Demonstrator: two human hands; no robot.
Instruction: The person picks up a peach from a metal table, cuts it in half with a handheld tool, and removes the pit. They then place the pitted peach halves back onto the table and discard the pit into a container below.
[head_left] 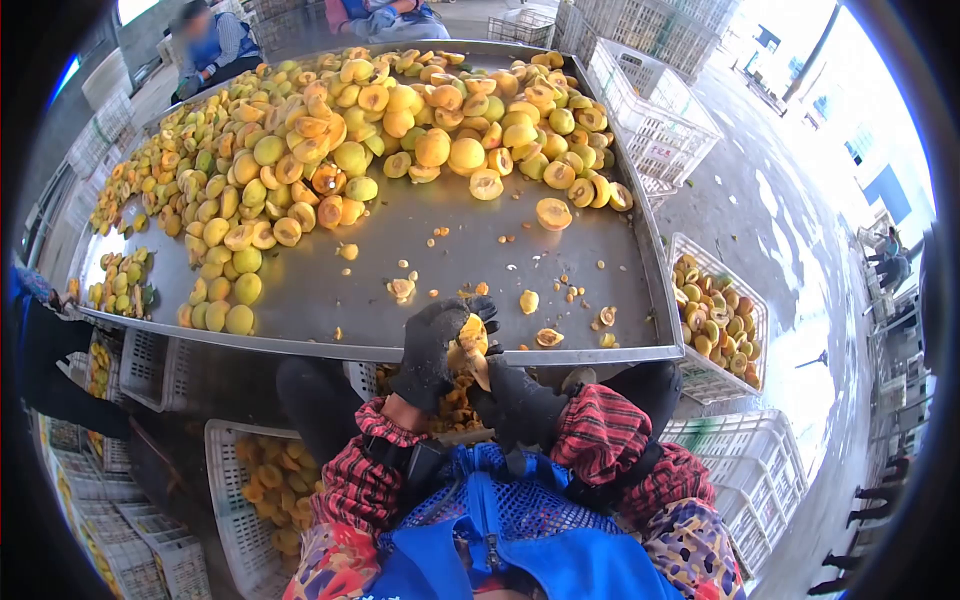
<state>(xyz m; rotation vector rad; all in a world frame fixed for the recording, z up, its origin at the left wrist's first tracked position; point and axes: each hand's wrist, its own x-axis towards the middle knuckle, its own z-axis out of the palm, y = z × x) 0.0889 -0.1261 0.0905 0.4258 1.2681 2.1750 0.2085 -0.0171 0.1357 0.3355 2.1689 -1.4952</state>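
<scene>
My left hand [432, 345], in a dark glove, is closed around a yellow peach [472, 335] at the near edge of the metal table [440, 270]. From the lower right my right hand [520, 400], also dark-gloved, is closed against the same peach. A narrow tan piece [480, 372] shows between the right hand and the fruit; I cannot tell whether it is a tool handle or a bare thumb. Just beyond my hands lie a peach piece [529, 301], a pale scrap [401, 288] and a cut peach half [549, 338].
A big heap of whole and halved peaches [300, 150] covers the table's far and left parts. Crates of halves stand at lower left [222, 490] and right [752, 385]. Stacked white crates [745, 480] are beside me. Two people [215, 45] [385, 20] sit across the table; another person [60, 350] is at left.
</scene>
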